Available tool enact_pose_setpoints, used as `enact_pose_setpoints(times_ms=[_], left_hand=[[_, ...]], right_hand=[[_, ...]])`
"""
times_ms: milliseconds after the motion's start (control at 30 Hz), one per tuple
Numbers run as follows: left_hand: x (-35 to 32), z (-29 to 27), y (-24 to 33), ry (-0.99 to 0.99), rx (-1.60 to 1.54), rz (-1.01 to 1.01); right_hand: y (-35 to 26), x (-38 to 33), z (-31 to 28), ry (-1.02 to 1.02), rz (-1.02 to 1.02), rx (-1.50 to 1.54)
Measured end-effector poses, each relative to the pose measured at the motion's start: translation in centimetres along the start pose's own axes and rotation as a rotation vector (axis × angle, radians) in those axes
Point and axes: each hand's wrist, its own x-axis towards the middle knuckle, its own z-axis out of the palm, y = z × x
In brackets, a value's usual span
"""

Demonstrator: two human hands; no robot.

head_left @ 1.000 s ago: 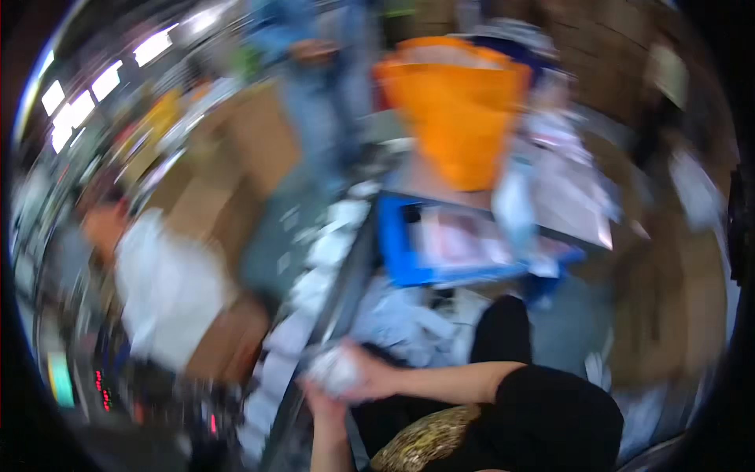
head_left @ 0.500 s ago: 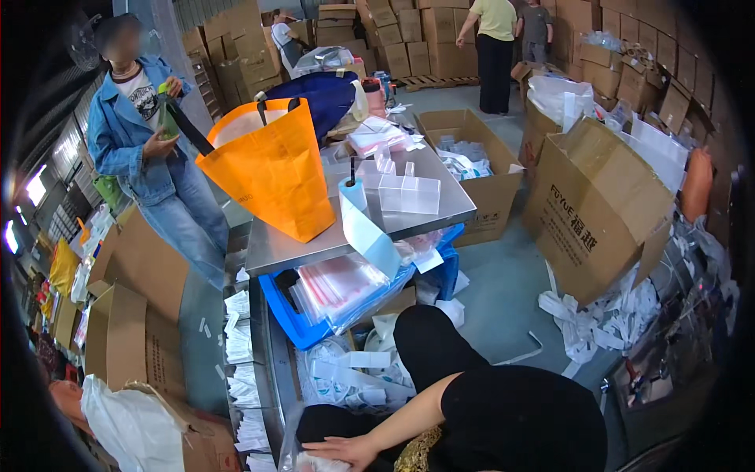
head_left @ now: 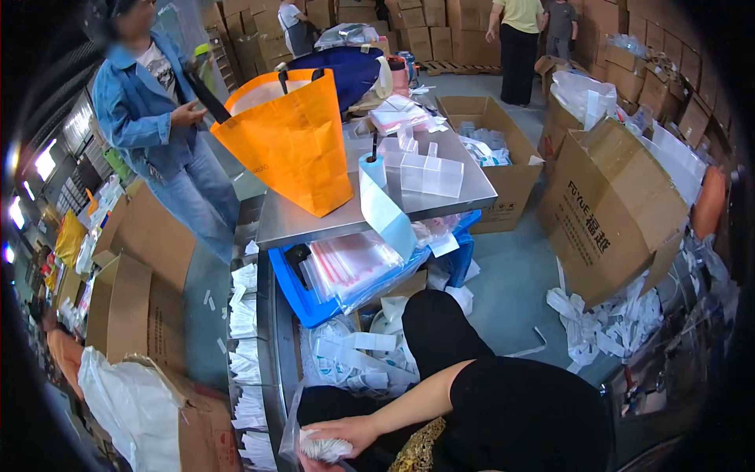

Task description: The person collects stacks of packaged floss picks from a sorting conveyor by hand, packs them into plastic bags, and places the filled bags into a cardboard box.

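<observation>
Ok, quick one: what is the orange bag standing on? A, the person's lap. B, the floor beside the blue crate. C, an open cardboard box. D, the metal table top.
D: the orange bag stands upright on the metal table top, above the blue crate that sits under it.

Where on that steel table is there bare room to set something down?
The steel table is bare at its front left corner, below the orange bag, and in a strip beside the clear boxes. Its back end is crowded with packets. The blue bin below is full.
</observation>
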Motion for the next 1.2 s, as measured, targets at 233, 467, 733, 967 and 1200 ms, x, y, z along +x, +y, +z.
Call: enact_pose_setpoints(times_ms=[233, 467, 733, 967, 1200], left_hand=[[-0.6, 1.3, -0.8, 0.203, -0.423, -0.388], [-0.1, 1.4, -3.4, 0.160, -0.361, -0.262], [-1.7, -0.4, -3.2, 0.079, -0.334, -0.231], [-0.7, 1.5, -3.5, 0.379, -0.710, -0.242], [0.4, 1.0, -1.9, 0.519, -0.873, -0.259]], right_hand=[[-1.8, 0.7, -2.5, -0.234, 0.202, -0.299], [-1.3, 0.7, -2.3, -0.065, 0.000, -0.156], [-1.3, 1.2, -1.3, -0.083, 0.001, -0.055], [-1.4, 1.5, -0.8, -0.091, -0.055, -0.056], [-0.7, 1.8, -0.9, -0.075, -0.164, -0.095]])
